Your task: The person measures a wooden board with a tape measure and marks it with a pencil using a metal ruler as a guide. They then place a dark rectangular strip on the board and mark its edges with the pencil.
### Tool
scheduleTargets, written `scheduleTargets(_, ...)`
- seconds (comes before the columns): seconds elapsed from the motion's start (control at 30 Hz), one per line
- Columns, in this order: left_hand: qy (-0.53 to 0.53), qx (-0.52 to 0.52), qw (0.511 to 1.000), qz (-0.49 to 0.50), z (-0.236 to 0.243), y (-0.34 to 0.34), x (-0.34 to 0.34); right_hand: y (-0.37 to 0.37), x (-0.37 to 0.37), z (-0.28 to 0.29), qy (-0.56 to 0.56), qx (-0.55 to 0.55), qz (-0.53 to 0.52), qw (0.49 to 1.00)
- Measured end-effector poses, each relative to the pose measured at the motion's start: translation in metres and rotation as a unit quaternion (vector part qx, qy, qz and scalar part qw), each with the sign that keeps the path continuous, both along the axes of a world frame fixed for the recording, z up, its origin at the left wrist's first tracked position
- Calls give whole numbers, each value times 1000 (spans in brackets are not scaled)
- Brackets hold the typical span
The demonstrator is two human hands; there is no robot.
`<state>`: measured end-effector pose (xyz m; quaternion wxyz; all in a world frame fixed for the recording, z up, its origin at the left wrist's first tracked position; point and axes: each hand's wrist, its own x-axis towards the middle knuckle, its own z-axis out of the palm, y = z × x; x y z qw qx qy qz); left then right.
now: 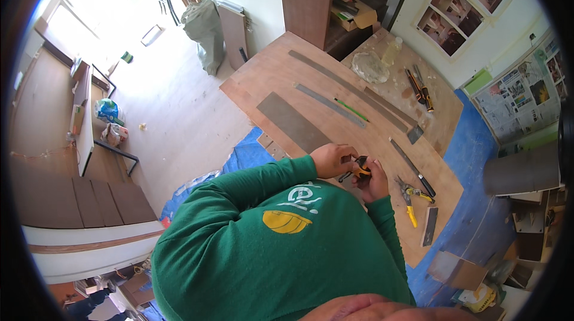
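While the right hand point(374, 182) gripped the small black-and-orange tool point(362, 167), the left hand point(333, 160) curled its fingers just left of it, hiding whether they held anything.

There were two hands point(332, 160) point(376, 182), one black-and-orange tool point(362, 167), one green pencil point(351, 110), one pair of yellow-handled snips point(409, 192) and one surface point(378, 146).

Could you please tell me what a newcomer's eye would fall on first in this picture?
Probably the bright green sweater, filling the lower middle. Just above its front, the left hand and right hand meet at a small black-and-orange tool, by the near edge of the wooden board. To their right, yellow-handled snips stand out on that board.
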<state>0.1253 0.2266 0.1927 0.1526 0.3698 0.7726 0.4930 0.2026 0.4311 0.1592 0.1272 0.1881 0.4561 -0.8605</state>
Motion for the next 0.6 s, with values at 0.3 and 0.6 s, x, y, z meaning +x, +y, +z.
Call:
scheduleTargets(0.3, 43, 20, 999, -14, -9, 1, -2, 2, 3, 8, -37, 29, 54, 997)
scheduleTargets(0.6, -146, 21, 989, -21, -6, 4, -7, 5, 8, 4, 91, 157, 178, 967)
